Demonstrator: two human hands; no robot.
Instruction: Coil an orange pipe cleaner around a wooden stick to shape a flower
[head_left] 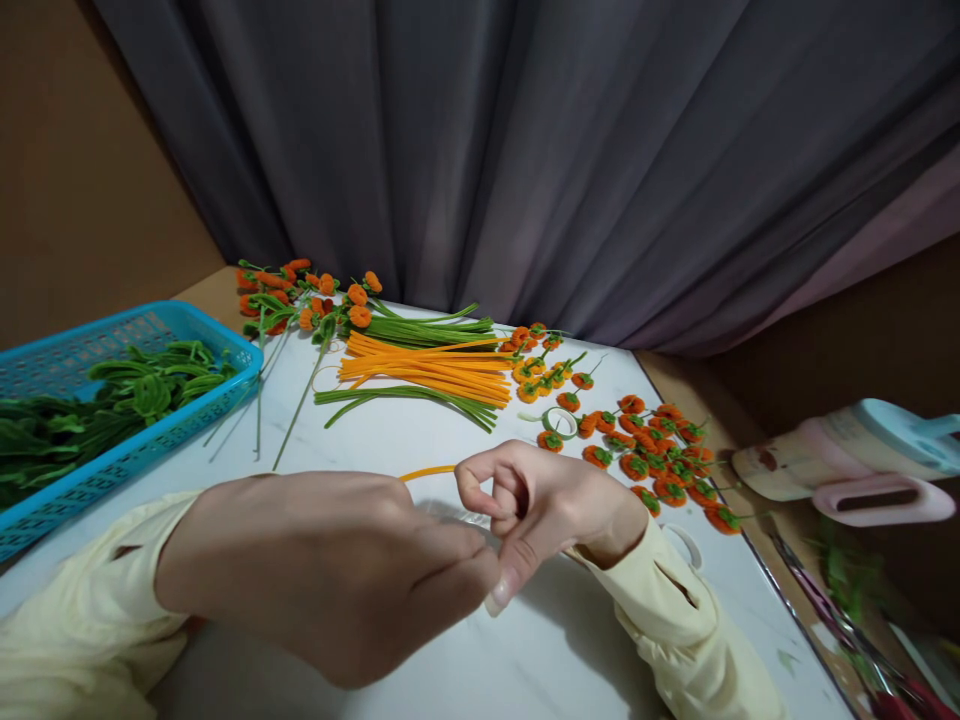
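My left hand [322, 565] is closed in front of me, its back toward the camera and its fingertips hidden. Against it, my right hand [559, 500] is closed with a curled index finger, and its thumb meets the left fingers. A single orange pipe cleaner [427, 471] arches between the two hands; its ends are hidden by the fingers. Beyond the hands lies a bundle of orange pipe cleaners [424, 367], with green pipe cleaners [420, 328] behind it and more green ones in front. A white roll of tape [561, 423] lies near several small orange pipe-cleaner flower heads [660, 450].
On the left stands a blue plastic basket [251, 365] of green fuzzy leaves [154, 390]. Stemmed orange flowers [300, 290] lie at the back left. At right are a tumbler [840, 450] with a pink handle and scissors [825, 605]. A grey curtain [450, 150] hangs behind the white tabletop.
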